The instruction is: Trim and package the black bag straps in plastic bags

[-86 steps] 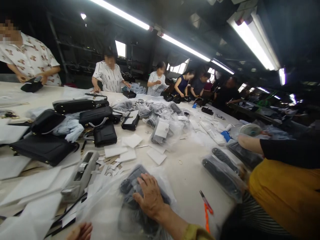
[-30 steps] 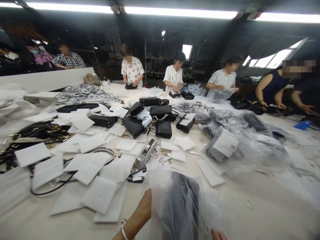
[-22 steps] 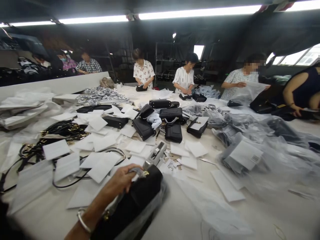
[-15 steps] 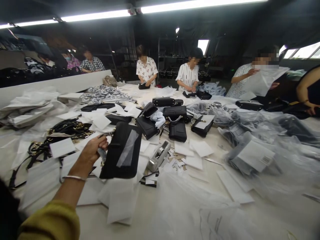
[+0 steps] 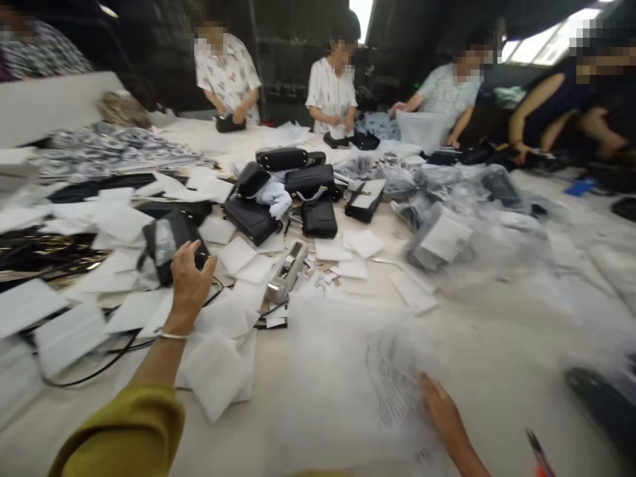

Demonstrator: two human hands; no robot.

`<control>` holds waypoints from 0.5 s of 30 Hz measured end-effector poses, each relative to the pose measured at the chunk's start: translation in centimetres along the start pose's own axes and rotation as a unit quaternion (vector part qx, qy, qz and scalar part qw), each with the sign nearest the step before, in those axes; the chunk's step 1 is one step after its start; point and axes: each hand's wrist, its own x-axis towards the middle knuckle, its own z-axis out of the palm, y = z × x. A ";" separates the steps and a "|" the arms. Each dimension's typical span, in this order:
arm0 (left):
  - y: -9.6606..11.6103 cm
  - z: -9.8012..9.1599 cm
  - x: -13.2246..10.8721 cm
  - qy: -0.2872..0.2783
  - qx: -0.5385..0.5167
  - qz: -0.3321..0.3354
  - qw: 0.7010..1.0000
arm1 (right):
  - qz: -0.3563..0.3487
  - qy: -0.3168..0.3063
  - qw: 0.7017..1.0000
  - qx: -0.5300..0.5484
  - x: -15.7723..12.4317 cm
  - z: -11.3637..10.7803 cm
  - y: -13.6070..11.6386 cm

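A black handbag (image 5: 187,228) with a translucent strip on its face leans among the papers at the left. My left hand (image 5: 191,275) is at its lower right corner, thumb and fingers apart, not wrapped round the bag. In front of me lies a large clear plastic bag (image 5: 338,371) with wrinkles on its right side. My right hand (image 5: 442,404) pinches that bag's right edge; its fingertips are partly blurred. Between the hands, farther back, is a grey tape dispenser (image 5: 287,271).
Several black handbags (image 5: 318,218) are piled mid-table. White foam sheets (image 5: 218,374) and black straps (image 5: 50,255) cover the left. Wrapped bags (image 5: 440,238) lie at the right; a dark-tipped tool (image 5: 535,444) is near the front. Co-workers (image 5: 330,86) stand across the table.
The view has swung right and down. My left hand has let go of the black handbag, now resting on the left pile. My right hand has come into view at the plastic bag.
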 end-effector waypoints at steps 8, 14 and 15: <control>13.9 3.1 -20.4 -0.258 -0.068 0.326 0.907 | -0.009 -0.065 0.988 0.137 -3.8 -1.3 -4.4; 14.2 7.7 -25.2 -0.344 0.035 0.424 0.837 | -0.028 -0.060 0.979 0.191 -8.5 -1.8 -4.8; 13.3 8.7 -25.4 -0.346 0.056 0.422 0.836 | -0.022 -0.040 0.981 0.189 -9.2 -1.6 -4.3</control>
